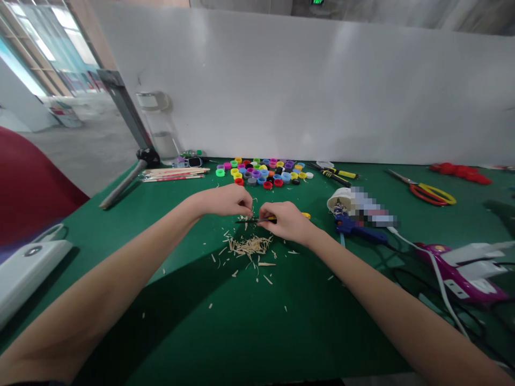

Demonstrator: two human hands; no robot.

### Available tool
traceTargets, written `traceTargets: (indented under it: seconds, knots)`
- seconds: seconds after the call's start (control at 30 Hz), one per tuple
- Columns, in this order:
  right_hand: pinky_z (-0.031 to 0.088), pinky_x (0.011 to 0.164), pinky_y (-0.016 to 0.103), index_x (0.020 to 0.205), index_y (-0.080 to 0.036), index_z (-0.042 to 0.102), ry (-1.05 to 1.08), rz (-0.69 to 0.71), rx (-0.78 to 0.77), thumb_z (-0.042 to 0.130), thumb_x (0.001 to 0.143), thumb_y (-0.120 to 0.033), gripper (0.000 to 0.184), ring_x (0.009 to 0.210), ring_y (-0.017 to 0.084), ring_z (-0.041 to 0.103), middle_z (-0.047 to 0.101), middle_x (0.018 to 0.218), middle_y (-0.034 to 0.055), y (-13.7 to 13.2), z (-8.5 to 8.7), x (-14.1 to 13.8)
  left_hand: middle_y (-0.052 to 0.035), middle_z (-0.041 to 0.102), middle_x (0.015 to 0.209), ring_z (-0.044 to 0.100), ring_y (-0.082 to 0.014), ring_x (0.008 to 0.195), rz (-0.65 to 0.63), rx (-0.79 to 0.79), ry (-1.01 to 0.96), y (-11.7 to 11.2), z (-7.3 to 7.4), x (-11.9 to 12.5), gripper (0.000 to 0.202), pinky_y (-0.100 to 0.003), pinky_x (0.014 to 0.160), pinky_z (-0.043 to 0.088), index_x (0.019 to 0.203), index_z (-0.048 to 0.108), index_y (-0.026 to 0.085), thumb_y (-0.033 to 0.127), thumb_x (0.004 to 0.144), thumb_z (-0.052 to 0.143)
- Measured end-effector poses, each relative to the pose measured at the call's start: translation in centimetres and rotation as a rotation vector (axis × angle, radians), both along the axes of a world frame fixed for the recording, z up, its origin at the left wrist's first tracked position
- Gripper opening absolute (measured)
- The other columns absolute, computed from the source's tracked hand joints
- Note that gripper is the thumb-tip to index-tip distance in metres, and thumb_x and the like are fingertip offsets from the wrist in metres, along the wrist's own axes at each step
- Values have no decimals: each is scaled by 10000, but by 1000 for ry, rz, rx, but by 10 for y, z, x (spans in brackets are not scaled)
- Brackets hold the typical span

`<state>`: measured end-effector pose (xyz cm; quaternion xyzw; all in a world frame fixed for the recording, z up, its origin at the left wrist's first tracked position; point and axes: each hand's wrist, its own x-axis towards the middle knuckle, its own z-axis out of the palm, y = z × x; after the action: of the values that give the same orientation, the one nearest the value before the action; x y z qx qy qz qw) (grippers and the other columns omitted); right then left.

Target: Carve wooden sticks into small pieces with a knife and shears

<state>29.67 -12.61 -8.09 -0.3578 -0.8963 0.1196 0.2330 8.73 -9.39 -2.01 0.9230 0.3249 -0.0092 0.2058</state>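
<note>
My right hand [286,220] is wrapped round a yellow and black utility knife [272,219]. The dark blade points left, low over the green table, and the yellow end shows behind the hand. Just left of the blade, my left hand [226,200] is closed in a pinch; what sits between its fingertips is too small to make out. Pale wood shavings [250,245] lie in a loose pile in front of both hands. A few small chips also show under the left fingertips, by the blade.
Coloured bottle caps [263,172] are spread behind my hands, with wooden sticks [175,174] to their left. At right are pliers [332,174], a white cup [340,198], a blue glue gun [358,228], scissors [426,190] and a purple power strip [462,273] with cables. A white panel [281,86] stands behind.
</note>
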Motion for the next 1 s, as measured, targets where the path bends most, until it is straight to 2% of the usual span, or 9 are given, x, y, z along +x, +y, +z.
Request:
traceTargets:
  seconds: [0.3, 0.53, 0.77, 1.0]
  knots:
    - [372, 635, 254, 848, -203, 592, -31, 2, -27, 607, 787, -255, 81, 718, 140, 592, 661, 791, 4, 4, 2, -1, -29, 620, 705, 502, -110, 572, 32, 12, 15, -2, -1, 1, 277, -249, 521, 353, 738, 630, 180, 413, 803, 495]
    - [385, 643, 263, 884, -190, 571, -114, 34, 10, 609, 792, -242, 112, 758, 159, 604, 673, 841, 24, 6, -6, -2, -32, 624, 701, 503, -109, 572, 16, 31, 23, -8, 3, 8, 273, -252, 523, 356, 738, 636, 173, 380, 814, 475]
    - [402, 634, 256, 857, -194, 559, -74, 70, -46, 586, 801, -220, 67, 749, 142, 602, 661, 818, 13, -2, -1, 0, -38, 640, 732, 521, -111, 580, 42, -3, 13, -4, 1, 1, 284, -249, 518, 372, 747, 637, 180, 405, 814, 478]
    - [404, 678, 267, 865, -195, 574, 24, 19, 3, 553, 824, -251, 72, 770, 137, 572, 643, 822, 18, -8, 0, 3, -34, 638, 724, 520, -112, 587, 65, -1, 38, -2, 1, 0, 284, -252, 524, 360, 738, 631, 177, 410, 804, 485]
